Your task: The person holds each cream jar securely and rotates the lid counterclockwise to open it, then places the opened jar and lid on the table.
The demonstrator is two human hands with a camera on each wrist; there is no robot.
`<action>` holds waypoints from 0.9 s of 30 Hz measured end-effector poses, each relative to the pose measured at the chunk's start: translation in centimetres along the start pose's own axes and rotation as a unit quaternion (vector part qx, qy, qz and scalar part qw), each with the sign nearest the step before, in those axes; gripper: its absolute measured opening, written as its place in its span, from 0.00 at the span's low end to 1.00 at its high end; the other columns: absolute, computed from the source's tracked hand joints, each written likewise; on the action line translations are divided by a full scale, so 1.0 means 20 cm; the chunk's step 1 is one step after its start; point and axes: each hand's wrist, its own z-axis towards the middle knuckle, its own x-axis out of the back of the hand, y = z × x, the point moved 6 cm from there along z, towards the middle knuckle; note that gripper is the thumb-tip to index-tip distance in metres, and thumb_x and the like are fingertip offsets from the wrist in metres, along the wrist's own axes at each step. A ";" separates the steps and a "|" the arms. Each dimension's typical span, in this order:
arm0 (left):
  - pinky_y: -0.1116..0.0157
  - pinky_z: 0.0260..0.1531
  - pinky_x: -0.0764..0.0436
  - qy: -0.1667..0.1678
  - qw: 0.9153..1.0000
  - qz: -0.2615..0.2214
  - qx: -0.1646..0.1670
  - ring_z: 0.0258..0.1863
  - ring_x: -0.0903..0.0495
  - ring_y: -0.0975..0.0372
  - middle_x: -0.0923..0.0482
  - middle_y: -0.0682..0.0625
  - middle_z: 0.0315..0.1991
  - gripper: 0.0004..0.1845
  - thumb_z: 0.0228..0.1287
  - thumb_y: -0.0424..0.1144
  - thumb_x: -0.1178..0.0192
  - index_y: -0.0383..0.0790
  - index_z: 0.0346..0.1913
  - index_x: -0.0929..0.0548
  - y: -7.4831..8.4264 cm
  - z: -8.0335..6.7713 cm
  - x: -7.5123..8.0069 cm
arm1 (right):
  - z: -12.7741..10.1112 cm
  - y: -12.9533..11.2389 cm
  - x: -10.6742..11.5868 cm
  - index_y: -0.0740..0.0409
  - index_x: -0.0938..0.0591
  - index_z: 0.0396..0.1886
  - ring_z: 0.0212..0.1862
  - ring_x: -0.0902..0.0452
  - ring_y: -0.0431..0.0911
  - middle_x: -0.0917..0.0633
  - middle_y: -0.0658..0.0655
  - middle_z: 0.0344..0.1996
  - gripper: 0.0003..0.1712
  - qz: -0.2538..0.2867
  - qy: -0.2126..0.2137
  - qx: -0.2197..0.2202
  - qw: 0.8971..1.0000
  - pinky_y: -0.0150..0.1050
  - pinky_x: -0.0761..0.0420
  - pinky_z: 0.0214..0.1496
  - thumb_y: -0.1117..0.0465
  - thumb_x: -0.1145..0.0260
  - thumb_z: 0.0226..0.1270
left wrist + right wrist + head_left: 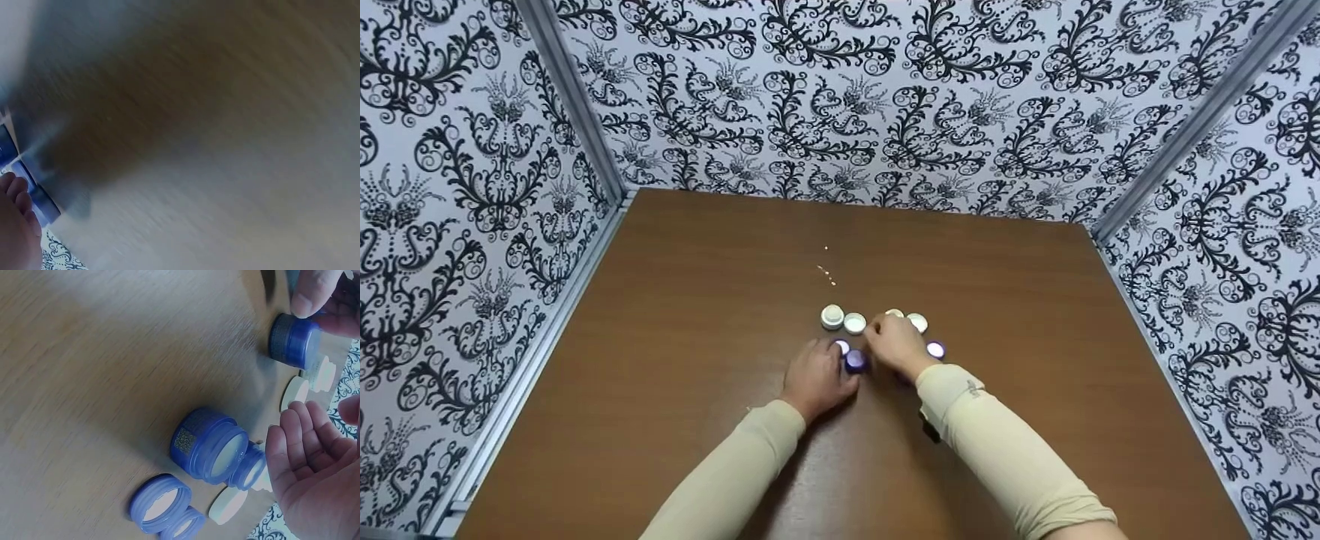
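Observation:
My left hand (817, 377) grips a small blue-purple jar (855, 361) that stands on the brown table (697, 300). The right wrist view shows its thumb and fingers (315, 295) round that jar (293, 340). Just to the right, my right hand (894, 343) hovers with relaxed fingers (292, 450) and holds nothing. Under it an open blue jar (209, 444) with white content and a smaller jar (248, 467) lie against each other. The left wrist view is blurred and shows only fingertips (19, 208) by blue shapes (45, 203).
Two blue lids (160, 503) lie near the jars, with white discs (228, 504) and a white cap (832, 316) beyond them. Small white specks (829, 274) dot the table farther back. Patterned walls (840, 97) close in the table on three sides.

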 end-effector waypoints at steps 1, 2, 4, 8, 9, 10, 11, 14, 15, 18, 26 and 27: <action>0.54 0.37 0.20 0.006 1.000 0.002 0.001 0.35 0.20 0.50 0.20 0.45 0.36 0.25 0.45 0.55 0.28 0.36 0.36 0.18 0.01 0.00 0.00 | 0.00 0.00 0.00 0.54 0.23 0.19 0.24 0.30 0.48 0.24 0.50 0.18 0.14 0.000 0.000 0.000 1.000 0.47 0.26 0.30 0.61 0.41 0.66; 0.54 0.37 0.20 0.012 1.000 0.004 0.004 0.35 0.20 0.49 0.20 0.44 0.34 0.25 0.45 0.55 0.28 0.35 0.36 0.18 0.02 0.00 0.00 | 0.00 0.00 0.00 0.54 0.23 0.20 0.24 0.29 0.47 0.24 0.50 0.18 0.13 0.000 0.000 0.000 1.000 0.47 0.25 0.31 0.60 0.41 0.66; 0.53 0.35 0.20 0.018 1.000 0.007 0.016 0.34 0.20 0.49 0.21 0.44 0.31 0.26 0.44 0.55 0.27 0.35 0.36 0.18 0.03 0.00 -0.01 | 0.00 0.00 0.01 0.54 0.22 0.20 0.25 0.29 0.47 0.23 0.50 0.19 0.13 -0.001 -0.001 0.001 1.000 0.48 0.25 0.32 0.60 0.41 0.67; 0.53 0.34 0.20 0.013 0.999 0.010 0.051 0.35 0.21 0.48 0.22 0.43 0.30 0.29 0.43 0.57 0.26 0.34 0.36 0.20 0.04 0.01 -0.03 | -0.01 0.00 0.01 0.54 0.22 0.21 0.24 0.29 0.47 0.24 0.49 0.19 0.13 -0.001 -0.002 0.002 1.000 0.47 0.25 0.31 0.60 0.40 0.67; 0.52 0.34 0.20 0.010 0.998 0.009 0.059 0.35 0.21 0.48 0.22 0.43 0.31 0.30 0.42 0.57 0.26 0.34 0.36 0.20 0.04 0.01 -0.03 | -0.01 0.00 0.01 0.54 0.23 0.20 0.24 0.30 0.47 0.24 0.49 0.18 0.14 -0.001 -0.003 0.001 1.000 0.47 0.26 0.30 0.60 0.40 0.67; 0.52 0.35 0.20 0.007 0.998 0.009 0.066 0.35 0.21 0.48 0.22 0.43 0.31 0.30 0.42 0.57 0.25 0.33 0.37 0.19 0.04 0.01 -0.03 | -0.01 0.00 0.01 0.54 0.23 0.20 0.24 0.30 0.47 0.25 0.49 0.18 0.14 -0.001 -0.002 0.001 1.000 0.46 0.26 0.30 0.60 0.40 0.67; 0.52 0.35 0.20 0.005 0.997 0.009 0.072 0.35 0.21 0.48 0.22 0.42 0.32 0.30 0.41 0.57 0.24 0.33 0.37 0.19 0.04 0.01 -0.04 | -0.01 0.00 0.01 0.54 0.23 0.19 0.23 0.31 0.47 0.25 0.49 0.17 0.15 0.000 -0.002 0.001 1.000 0.46 0.27 0.29 0.59 0.39 0.67; 0.52 0.35 0.20 0.002 0.996 0.012 0.089 0.36 0.21 0.48 0.21 0.42 0.33 0.31 0.41 0.56 0.23 0.33 0.38 0.19 0.04 0.01 -0.05 | -0.01 0.00 0.01 0.54 0.23 0.19 0.23 0.31 0.46 0.26 0.48 0.17 0.15 0.002 -0.003 0.003 1.000 0.45 0.28 0.28 0.60 0.39 0.68; 0.52 0.35 0.20 0.001 0.995 0.013 0.094 0.37 0.21 0.48 0.21 0.42 0.33 0.31 0.41 0.56 0.23 0.33 0.38 0.18 0.04 0.01 -0.05 | 0.00 0.00 0.01 0.54 0.23 0.19 0.23 0.31 0.46 0.26 0.48 0.17 0.15 0.003 -0.003 0.005 1.000 0.45 0.28 0.29 0.60 0.39 0.68; 0.52 0.36 0.20 -0.004 0.995 0.019 0.102 0.38 0.20 0.48 0.21 0.42 0.34 0.31 0.42 0.56 0.22 0.33 0.39 0.18 0.03 0.01 -0.06 | 0.00 0.00 0.00 0.55 0.23 0.19 0.23 0.31 0.46 0.26 0.48 0.17 0.15 0.002 -0.006 0.007 1.000 0.45 0.27 0.29 0.60 0.39 0.69; 0.53 0.34 0.20 -0.011 0.994 0.027 0.105 0.36 0.20 0.48 0.19 0.43 0.32 0.26 0.45 0.54 0.23 0.35 0.37 0.18 0.06 0.01 -0.08 | -0.01 0.01 -0.01 0.53 0.22 0.19 0.22 0.31 0.45 0.26 0.46 0.16 0.15 0.000 -0.014 0.012 1.000 0.42 0.27 0.28 0.59 0.41 0.67; 0.53 0.34 0.20 -0.013 0.994 0.027 0.106 0.36 0.20 0.48 0.19 0.43 0.32 0.26 0.46 0.54 0.24 0.35 0.37 0.18 0.06 0.01 -0.09 | -0.01 0.01 -0.01 0.53 0.22 0.19 0.22 0.31 0.45 0.26 0.46 0.16 0.15 0.000 -0.013 0.012 1.000 0.42 0.28 0.28 0.59 0.41 0.68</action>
